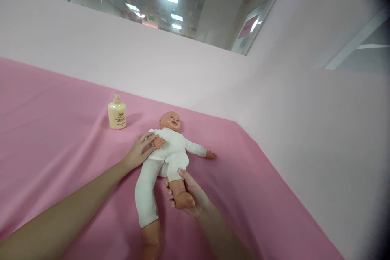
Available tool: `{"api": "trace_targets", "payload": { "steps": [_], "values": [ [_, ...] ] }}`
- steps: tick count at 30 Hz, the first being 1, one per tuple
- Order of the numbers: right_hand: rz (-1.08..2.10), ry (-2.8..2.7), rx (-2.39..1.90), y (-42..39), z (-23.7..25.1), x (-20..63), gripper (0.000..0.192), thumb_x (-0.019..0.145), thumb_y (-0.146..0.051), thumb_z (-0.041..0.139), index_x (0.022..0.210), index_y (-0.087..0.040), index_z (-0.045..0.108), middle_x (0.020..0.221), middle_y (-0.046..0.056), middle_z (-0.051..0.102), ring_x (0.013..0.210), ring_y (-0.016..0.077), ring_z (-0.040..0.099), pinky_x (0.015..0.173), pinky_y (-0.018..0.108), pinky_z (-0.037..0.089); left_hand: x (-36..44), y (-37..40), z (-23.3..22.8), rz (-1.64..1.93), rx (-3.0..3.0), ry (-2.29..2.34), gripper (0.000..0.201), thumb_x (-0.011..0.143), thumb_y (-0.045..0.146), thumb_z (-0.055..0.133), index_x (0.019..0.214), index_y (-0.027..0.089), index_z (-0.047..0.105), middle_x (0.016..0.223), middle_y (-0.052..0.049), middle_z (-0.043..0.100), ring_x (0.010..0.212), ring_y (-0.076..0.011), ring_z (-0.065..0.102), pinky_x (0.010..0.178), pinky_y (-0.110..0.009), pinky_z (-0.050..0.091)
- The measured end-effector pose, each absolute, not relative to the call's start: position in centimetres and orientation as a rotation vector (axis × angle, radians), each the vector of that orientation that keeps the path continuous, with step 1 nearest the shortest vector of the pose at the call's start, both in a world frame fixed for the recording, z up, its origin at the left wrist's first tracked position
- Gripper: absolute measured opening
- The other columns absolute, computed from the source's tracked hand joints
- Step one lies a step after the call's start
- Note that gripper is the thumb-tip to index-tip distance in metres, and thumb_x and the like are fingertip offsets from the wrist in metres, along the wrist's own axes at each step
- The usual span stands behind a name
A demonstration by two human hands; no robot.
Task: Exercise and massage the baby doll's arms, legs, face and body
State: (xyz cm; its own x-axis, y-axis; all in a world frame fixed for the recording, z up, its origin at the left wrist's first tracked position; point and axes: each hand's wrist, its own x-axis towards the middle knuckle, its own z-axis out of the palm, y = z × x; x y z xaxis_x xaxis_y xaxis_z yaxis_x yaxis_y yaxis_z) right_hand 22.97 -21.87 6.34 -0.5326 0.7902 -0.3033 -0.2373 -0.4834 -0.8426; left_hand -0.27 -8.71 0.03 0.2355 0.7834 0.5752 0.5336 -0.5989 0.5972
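Observation:
A baby doll (170, 143) in a white cloth body lies on its back on the pink cloth, its head toward the wall. My left hand (139, 150) is at the doll's arm on the left side, its fingers and thumb around the sleeve just behind the small doll hand. With my right hand (195, 195) I grip the doll's lower leg on the right, thumb on top near the knee and fingers curled underneath. That leg is bent and raised. The doll's other leg stretches toward me, its foot cut off by the bottom edge.
A cream-coloured bottle (117, 114) with dark print stands upright to the left of the doll's head. The pink cloth (61, 130) covers the table and has folds at the left. White walls (137, 61) rise behind and at the right, with a window or mirror above.

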Motion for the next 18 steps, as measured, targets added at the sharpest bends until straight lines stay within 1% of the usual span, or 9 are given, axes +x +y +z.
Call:
{"api": "trace_targets", "payload": {
  "steps": [3,7,10,13,16,18],
  "values": [
    [2.034,-0.765,-0.944,-21.5,5.5,23.0,0.049,0.079,-0.065,0.072,0.091,-0.019,0.063,0.086,0.003,0.06,0.07,0.0133,0.053,0.055,0.024,0.045,-0.2,-8.6,-0.1,1.302,2.254,1.21,0.044,0.102,0.044,0.052,0.145,0.033,0.059,0.143,-0.009,0.056,0.138,-0.0301,0.046,0.12,-0.052,0.039],
    [2.147,-0.767,-0.794,-21.7,4.8,23.5,0.055,0.07,-0.06,0.085,0.101,-0.018,0.067,0.088,0.003,0.063,0.071,0.014,0.057,0.06,0.026,0.05,-0.3,-8.6,-0.1,1.299,2.235,1.221,0.043,0.103,0.042,0.052,0.144,0.031,0.059,0.144,-0.008,0.056,0.137,-0.0294,0.047,0.12,-0.052,0.04],
    [2.255,-0.911,-0.584,-21.8,4.3,23.8,0.062,0.068,-0.058,0.086,0.112,-0.019,0.066,0.089,0.001,0.064,0.068,0.0143,0.058,0.06,0.028,0.052,-0.3,-8.6,0.1,1.299,2.207,1.243,0.043,0.103,0.043,0.052,0.143,0.03,0.06,0.145,-0.008,0.057,0.137,-0.0293,0.048,0.12,-0.052,0.041],
    [2.313,-1.066,-0.452,-21.7,3.8,23.9,0.06,0.07,-0.055,0.082,0.116,-0.02,0.064,0.098,0.003,0.067,0.069,0.0161,0.064,0.061,0.03,0.053,-0.3,-8.6,0.3,1.289,2.201,1.259,0.043,0.103,0.044,0.052,0.143,0.03,0.06,0.145,-0.008,0.057,0.137,-0.0296,0.048,0.119,-0.052,0.041],
    [2.31,-1.087,-0.426,-21.6,3.7,23.8,0.057,0.07,-0.045,0.078,0.118,-0.019,0.062,0.106,0.007,0.071,0.071,0.0187,0.068,0.063,0.032,0.052,-0.2,-8.5,0.3,1.298,2.199,1.273,0.042,0.103,0.043,0.052,0.142,0.031,0.061,0.144,-0.008,0.058,0.136,-0.0298,0.049,0.119,-0.052,0.042],
    [2.315,-1.083,-0.439,-21.7,3.7,23.7,0.054,0.067,-0.04,0.077,0.115,-0.018,0.062,0.105,0.008,0.072,0.071,0.0197,0.068,0.064,0.033,0.052,-0.2,-8.4,0.2,1.306,2.205,1.275,0.042,0.103,0.043,0.052,0.142,0.031,0.06,0.144,-0.008,0.059,0.136,-0.0297,0.05,0.118,-0.052,0.042]
  ]
}}
